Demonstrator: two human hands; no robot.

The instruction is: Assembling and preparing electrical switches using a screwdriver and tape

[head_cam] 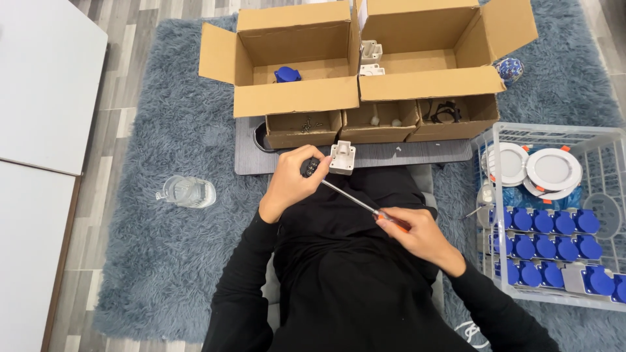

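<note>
My left hand (pixel 291 180) grips a small white plastic socket housing (pixel 342 157) with a dark part behind it, held above my lap. My right hand (pixel 417 236) is closed on the orange handle of a screwdriver (pixel 365 205); its metal shaft runs up and left to the housing. Both sleeves are black.
Two open cardboard boxes (pixel 297 62) (pixel 430 55) stand ahead; the left holds a blue part (pixel 287 73), the right white housings (pixel 371 52). Three small trays (pixel 375 120) hold screws and parts. A white wire basket (pixel 554 215) of blue sockets and round white lamps sits right. A clear jar (pixel 188 191) lies on the grey rug.
</note>
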